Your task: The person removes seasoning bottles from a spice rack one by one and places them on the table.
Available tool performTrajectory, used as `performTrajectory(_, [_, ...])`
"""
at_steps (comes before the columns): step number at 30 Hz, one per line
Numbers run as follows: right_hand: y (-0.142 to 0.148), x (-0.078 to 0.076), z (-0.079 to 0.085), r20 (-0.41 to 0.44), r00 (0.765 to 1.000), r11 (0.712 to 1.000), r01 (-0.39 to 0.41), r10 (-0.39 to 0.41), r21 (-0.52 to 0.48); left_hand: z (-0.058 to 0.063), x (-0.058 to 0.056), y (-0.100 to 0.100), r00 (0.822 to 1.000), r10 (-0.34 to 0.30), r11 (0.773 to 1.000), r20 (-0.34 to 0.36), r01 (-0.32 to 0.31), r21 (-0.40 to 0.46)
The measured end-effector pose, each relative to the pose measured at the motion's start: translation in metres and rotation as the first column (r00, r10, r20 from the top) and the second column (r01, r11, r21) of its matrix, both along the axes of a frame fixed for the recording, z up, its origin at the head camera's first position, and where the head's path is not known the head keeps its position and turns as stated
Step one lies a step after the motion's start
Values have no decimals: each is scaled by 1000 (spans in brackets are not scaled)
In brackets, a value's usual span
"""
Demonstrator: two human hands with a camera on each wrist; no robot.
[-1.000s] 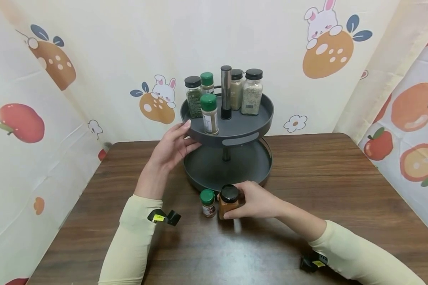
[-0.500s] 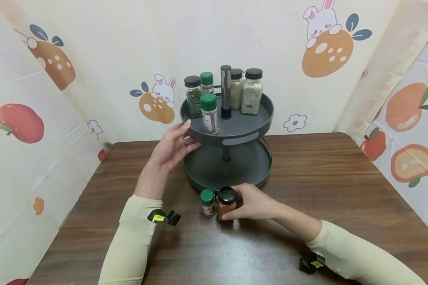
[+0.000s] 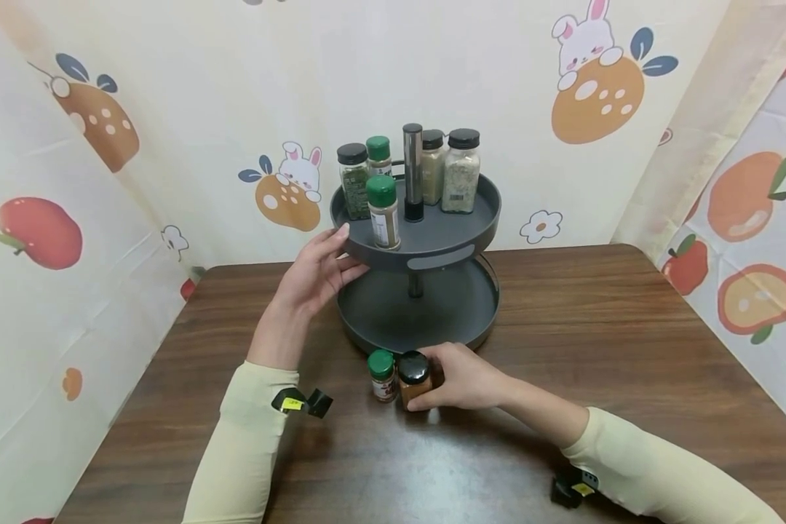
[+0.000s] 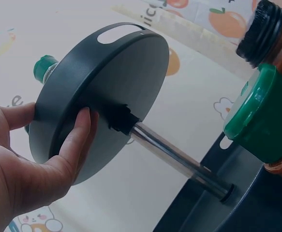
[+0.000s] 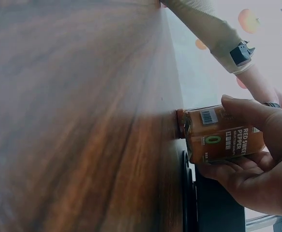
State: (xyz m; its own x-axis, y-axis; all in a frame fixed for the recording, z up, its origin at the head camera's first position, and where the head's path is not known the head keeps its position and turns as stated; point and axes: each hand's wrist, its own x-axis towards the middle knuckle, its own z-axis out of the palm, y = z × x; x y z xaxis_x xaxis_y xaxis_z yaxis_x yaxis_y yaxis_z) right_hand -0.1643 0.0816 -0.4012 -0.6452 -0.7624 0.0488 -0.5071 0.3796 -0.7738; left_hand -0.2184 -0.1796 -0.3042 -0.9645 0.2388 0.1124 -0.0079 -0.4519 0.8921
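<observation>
My left hand [image 3: 314,273] holds the left rim of the upper tray [image 3: 439,231] of a dark grey two-tier spice rack, thumb at the rim and fingers beneath, as the left wrist view shows. In front of the lower tray [image 3: 393,313], my right hand [image 3: 461,377] grips an orange-brown spice jar [image 3: 414,370] with a black lid, thumb on one side and fingers on the other. Its label reads red sweet pepper in the right wrist view. Close to its left stands a smaller green-capped jar [image 3: 382,375] on the table.
On the upper tray, around the central post [image 3: 413,167], stand a green-capped jar [image 3: 383,211], a jar of green herbs [image 3: 356,185], a pale-filled jar [image 3: 461,175] and others. A printed curtain [image 3: 190,94] hangs behind the wooden table [image 3: 602,320].
My right hand has brought the red sweet pepper jar slightly nearer to me and left, closer to the small green-capped jar. The left hand keeps its hold on the tray. The head view has shifted a little.
</observation>
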Motion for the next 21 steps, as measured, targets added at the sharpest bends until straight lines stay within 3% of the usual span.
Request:
performTrajectory(8, [-1,2,-1,-10,1000,1000,-3,4,15,0,1,0,1000,5,1000,-2,-5,-7])
performTrajectory(21, [1,3,5,-98,995,997,29,-22,71,0,2,2,1000,20,1000,0,-20,-13])
